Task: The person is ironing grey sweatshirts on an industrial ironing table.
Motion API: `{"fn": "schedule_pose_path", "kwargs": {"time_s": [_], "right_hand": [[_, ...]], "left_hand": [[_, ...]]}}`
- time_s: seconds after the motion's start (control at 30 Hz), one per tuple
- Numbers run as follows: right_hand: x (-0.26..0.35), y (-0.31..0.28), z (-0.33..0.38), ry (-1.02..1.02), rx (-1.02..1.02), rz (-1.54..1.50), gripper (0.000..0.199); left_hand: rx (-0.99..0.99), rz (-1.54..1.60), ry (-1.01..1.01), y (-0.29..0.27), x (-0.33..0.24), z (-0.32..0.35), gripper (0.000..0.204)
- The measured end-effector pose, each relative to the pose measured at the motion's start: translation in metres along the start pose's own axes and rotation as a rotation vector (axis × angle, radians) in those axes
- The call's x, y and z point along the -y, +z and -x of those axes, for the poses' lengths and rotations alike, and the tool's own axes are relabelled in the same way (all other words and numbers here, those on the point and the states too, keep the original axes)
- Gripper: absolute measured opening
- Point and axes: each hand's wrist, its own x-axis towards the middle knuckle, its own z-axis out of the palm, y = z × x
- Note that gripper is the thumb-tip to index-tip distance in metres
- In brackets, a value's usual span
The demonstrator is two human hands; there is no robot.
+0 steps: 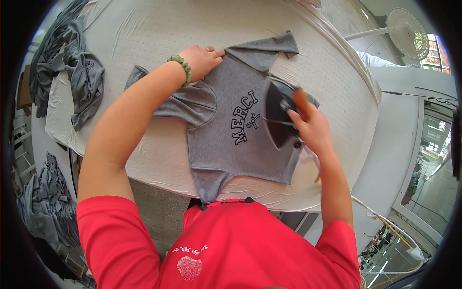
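A grey sweatshirt (207, 147) with dark outlined lettering and a small bow motif lies spread on the cloth-covered table (159, 164). My right hand (314, 130) is wrapped round the brown handle of a dark iron (278, 113), which is over the right part of the sweatshirt and slightly blurred. Whether the iron's sole presses on the fabric cannot be told. At the garment's upper left, my left hand (201, 59) rests with fingers stretched out along its edge near the neckline. A green bead bracelet (185, 67) circles that wrist.
More grey garments (86, 72) hang over the table's left end. A heap of grey clothing (45, 207) sits lower left. A white fan (406, 32) stands at the far right. A hose and cable (385, 219) run below the table's right side.
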Motion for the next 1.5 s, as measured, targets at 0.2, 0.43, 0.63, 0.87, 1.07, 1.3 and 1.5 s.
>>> {"fn": "schedule_pose_path", "kwargs": {"time_s": [0.2, 0.43, 0.63, 0.87, 1.07, 1.3, 1.5], "right_hand": [[0.103, 0.072, -0.095, 0.117, 0.158, 0.107, 0.043], [0.122, 0.083, -0.133, 0.039, 0.259, 0.187, 0.038], [0.145, 0.097, -0.15, -0.202, 0.329, 0.272, 0.038], [0.169, 0.106, -0.151, -0.456, 0.494, 0.379, 0.042], [0.155, 0.104, -0.128, -0.314, 0.402, 0.344, 0.042], [0.04, 0.068, -0.021, -0.16, 0.266, 0.188, 0.044], [0.068, 0.081, 0.048, -0.416, 0.562, 0.415, 0.043]], "left_hand": [[-0.111, 0.043, 0.01, 0.014, 0.009, 0.008, 0.05], [-0.258, 0.086, -0.06, 0.035, 0.001, 0.03, 0.036], [-0.468, 0.07, -0.193, 0.048, -0.029, 0.071, 0.015], [-0.642, 0.395, -0.326, 0.06, -0.162, 0.159, 0.03], [-0.366, 0.412, -0.456, 0.078, -0.203, 0.2, 0.068], [-0.301, 0.478, -0.455, 0.082, -0.192, 0.211, 0.086], [-0.472, 0.418, -0.481, 0.092, -0.207, 0.22, 0.071]]}}
